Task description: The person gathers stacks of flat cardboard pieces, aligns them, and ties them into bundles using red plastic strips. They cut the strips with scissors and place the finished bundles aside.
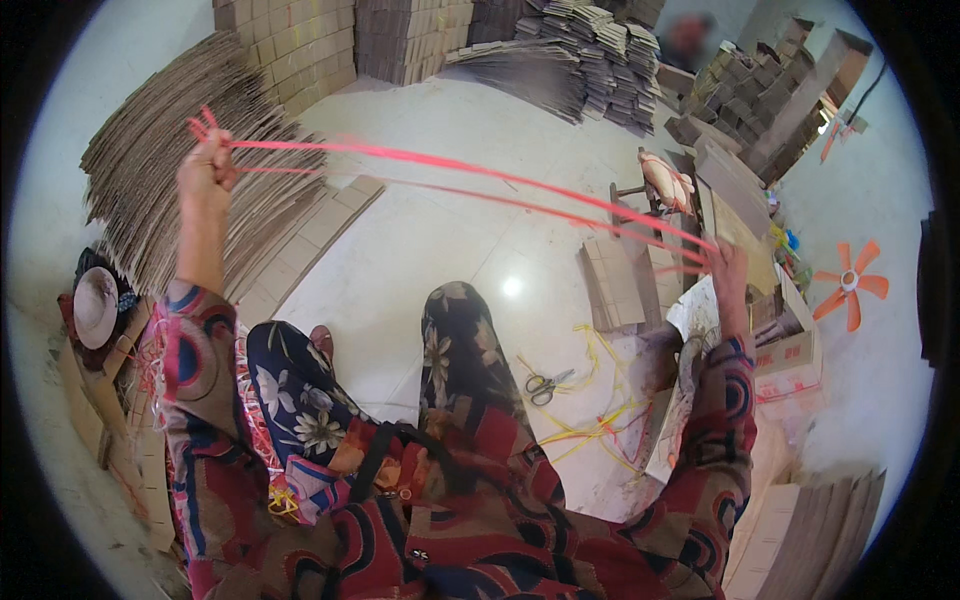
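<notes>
**A pink strip (470, 165) stretched over a pale floor (400, 240)**

From the left, we see a rounded, pale hat (95, 307), then a broad fan of thin, rough-edged cardboard sheets (150, 150). The narrow pink strip spans the middle in two strands, side by side in the air. Further right, on the smooth, glossy floor, lie dark-handled scissors (542, 390) beside a loose tangle of thin yellow strips (595, 430); beyond them we find an orange fan (850, 283) with petal-shaped blades.

We cannot make out the dark heap around the hat. Whether the two strands form one loop, we cannot tell, since their ends vanish into the fingers. Flat grey-brown sheets (820, 540) at lower right are cut off by the rim.

Our left hand (208, 168) is raised and clenched around the strip, pink tips poking up above it. Our right hand (728, 265), slightly blurred, grasps the other end, fingers curled in.
</notes>
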{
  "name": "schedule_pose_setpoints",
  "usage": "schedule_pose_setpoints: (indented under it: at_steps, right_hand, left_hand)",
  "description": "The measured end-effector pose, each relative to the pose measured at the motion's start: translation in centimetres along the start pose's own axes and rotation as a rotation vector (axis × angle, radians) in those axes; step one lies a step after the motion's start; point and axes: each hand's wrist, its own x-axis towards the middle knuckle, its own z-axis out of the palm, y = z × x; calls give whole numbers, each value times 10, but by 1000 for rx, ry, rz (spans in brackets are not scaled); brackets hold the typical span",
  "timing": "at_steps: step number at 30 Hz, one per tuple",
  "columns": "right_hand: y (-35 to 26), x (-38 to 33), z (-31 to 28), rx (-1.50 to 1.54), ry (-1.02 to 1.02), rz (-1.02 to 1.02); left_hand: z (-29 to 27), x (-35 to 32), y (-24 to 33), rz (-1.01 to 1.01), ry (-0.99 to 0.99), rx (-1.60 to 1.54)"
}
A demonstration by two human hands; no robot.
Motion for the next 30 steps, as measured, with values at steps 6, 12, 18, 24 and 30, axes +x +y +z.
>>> schedule_pose_setpoints:
  at_steps: [6, 12, 18, 24, 30]
  right_hand:
    - [17, -43, 93, -470, -126, 180]
    - [-216, -97, 281, -180, -463, -184]
    - [-214, -54, 300, -45, -430, 10]
    - [-228, -46, 310, 51, -442, 11]
    - [-205, -54, 295, 128, -218, 34]
  left_hand:
    - [29, -13, -131, -4, -136, 381]
    - [1, -73, -225, -242, -119, 428]
    - [11, -73, -222, -490, -293, 270]
    - [17, -23, -242, -454, -229, 360]
    - [-8, 14, -260, -295, -106, 381]
